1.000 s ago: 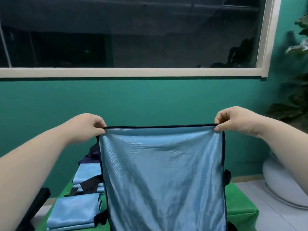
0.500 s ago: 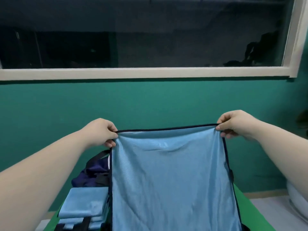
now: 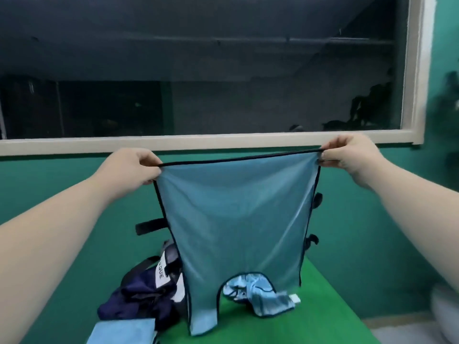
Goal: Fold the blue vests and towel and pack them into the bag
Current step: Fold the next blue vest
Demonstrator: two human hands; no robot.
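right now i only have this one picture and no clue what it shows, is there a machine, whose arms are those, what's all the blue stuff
There is no machine here. The picture comes from a wide-angle camera worn on a person's head, looking forward and down, so the two bare arms are that person's own. The left hand and the right hand each pinch a top corner of a shiny light blue vest with dark trim, holding it spread in the air before a green wall and a dark window. Below is a bright green table. On it lie a crumpled dark navy fabric bag with a white label, a folded light blue cloth at the near left, and a crumpled light blue garment beyond the vest's lower edge.
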